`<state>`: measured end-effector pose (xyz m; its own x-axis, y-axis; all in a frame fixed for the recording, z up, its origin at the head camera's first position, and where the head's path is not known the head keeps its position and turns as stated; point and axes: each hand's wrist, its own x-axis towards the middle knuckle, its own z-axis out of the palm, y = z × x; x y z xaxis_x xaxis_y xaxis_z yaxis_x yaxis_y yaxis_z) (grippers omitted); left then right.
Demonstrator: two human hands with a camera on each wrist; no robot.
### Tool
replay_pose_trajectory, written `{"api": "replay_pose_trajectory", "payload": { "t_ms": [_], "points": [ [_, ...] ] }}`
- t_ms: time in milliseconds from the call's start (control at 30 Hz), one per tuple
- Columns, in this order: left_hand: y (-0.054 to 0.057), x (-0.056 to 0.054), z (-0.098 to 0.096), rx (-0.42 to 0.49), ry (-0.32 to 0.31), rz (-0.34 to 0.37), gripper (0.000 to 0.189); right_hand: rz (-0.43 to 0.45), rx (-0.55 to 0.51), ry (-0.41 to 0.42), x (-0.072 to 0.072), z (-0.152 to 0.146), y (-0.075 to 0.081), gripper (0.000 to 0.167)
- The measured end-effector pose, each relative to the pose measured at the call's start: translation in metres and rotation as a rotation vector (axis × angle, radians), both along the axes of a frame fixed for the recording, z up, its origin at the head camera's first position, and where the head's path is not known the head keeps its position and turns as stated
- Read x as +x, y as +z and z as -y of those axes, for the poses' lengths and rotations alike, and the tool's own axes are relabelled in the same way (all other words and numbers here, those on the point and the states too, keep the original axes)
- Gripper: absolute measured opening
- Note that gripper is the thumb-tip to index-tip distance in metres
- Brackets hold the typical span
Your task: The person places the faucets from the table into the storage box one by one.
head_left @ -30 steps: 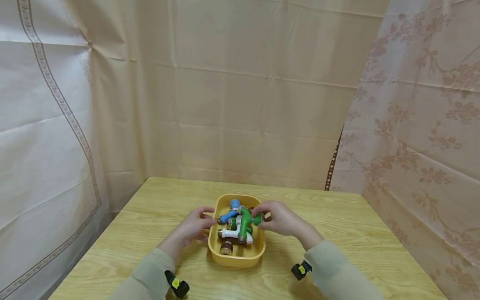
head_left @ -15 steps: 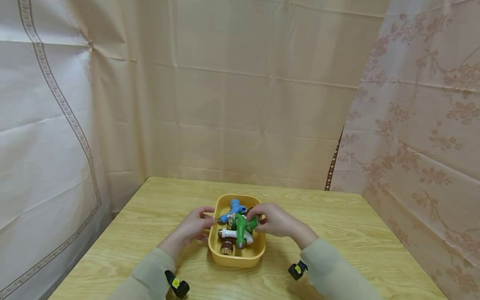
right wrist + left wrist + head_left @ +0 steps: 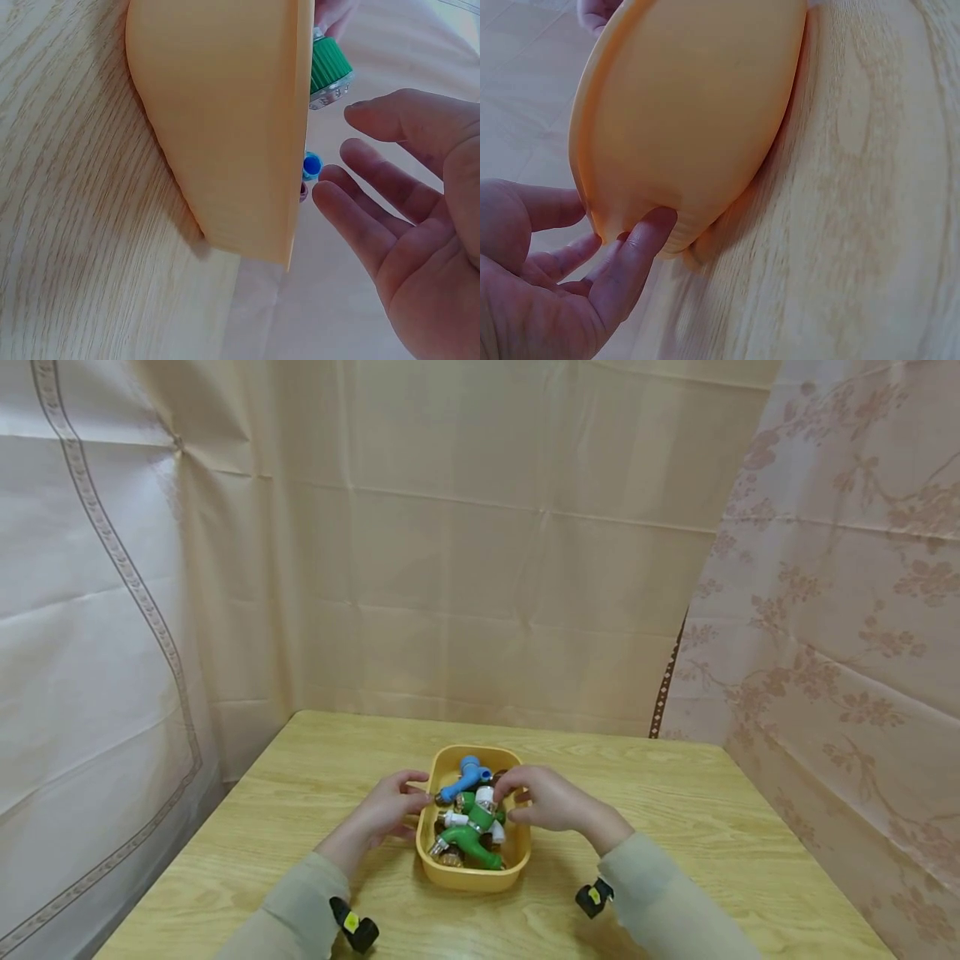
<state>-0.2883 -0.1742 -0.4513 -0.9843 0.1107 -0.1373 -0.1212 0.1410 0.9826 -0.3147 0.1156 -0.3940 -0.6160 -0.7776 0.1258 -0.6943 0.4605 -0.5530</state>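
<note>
A yellow plastic tub (image 3: 468, 883) stands on the table, holding a jumble of taps. On top lies a green tap (image 3: 467, 838) with metal ends, its spout bent toward the near right. Behind it is a blue tap (image 3: 459, 787); a white tap (image 3: 454, 819) is partly covered. My left hand (image 3: 390, 808) holds the tub's left rim, one fingertip pressing its outer wall in the left wrist view. My right hand (image 3: 551, 799) hovers at the right rim; in the right wrist view its fingers (image 3: 360, 217) are spread, apart from the green tap's ribbed end.
The wooden table (image 3: 675, 827) extends around the tub on all sides. Curtains (image 3: 495, 568) hang behind it and at both sides. A small black camera is strapped at each wrist.
The green tap, which my right hand was holding and turning, now lies lower and nearer in the tub, released. The left hand stays at the rim.
</note>
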Motion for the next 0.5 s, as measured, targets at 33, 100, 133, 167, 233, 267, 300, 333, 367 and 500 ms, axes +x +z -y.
{"api": "replay_pose_trajectory", "payload": {
  "t_ms": [33,100,133,167,233,267,300,333,367,500],
  "points": [
    [0.0001,-0.0002,0.0001,-0.002,0.001,-0.002,0.047,-0.002,0.001,-0.002,0.0003,-0.0001,0.0005,0.023],
    [0.0004,-0.0007,0.0004,-0.007,0.002,-0.004,0.047,-0.004,0.002,-0.008,0.0013,-0.0005,0.0015,0.023],
    [0.0004,-0.0008,0.0006,-0.008,0.001,-0.003,0.047,-0.003,0.001,-0.011,0.0018,-0.0007,0.002,0.023],
    [0.0004,-0.0009,0.0007,-0.009,0.001,-0.003,0.047,-0.002,0.0,-0.013,0.0023,-0.001,0.0023,0.023],
    [0.0002,-0.001,0.0008,-0.011,-0.001,-0.003,0.047,-0.003,-0.003,-0.014,0.003,-0.0016,0.0026,0.022],
    [0.0003,-0.0008,0.0008,-0.012,-0.001,-0.003,0.047,-0.002,-0.006,-0.013,0.0031,-0.0019,0.0023,0.022],
    [0.0003,-0.0006,0.0008,-0.009,-0.001,-0.004,0.047,-0.005,-0.009,-0.011,0.0029,-0.0022,0.0018,0.022],
    [0.0001,-0.0001,0.0009,-0.005,-0.002,-0.007,0.047,-0.008,-0.012,-0.009,0.0028,-0.0026,0.0014,0.022],
    [0.0002,0.0004,0.0009,-0.003,-0.003,-0.013,0.047,-0.013,-0.014,-0.009,0.0026,-0.0031,0.0009,0.021],
    [0.001,0.002,0.0012,0.01,-0.002,-0.024,0.047,-0.03,-0.02,-0.021,0.0028,-0.0062,0.0015,0.023]
  ]
}}
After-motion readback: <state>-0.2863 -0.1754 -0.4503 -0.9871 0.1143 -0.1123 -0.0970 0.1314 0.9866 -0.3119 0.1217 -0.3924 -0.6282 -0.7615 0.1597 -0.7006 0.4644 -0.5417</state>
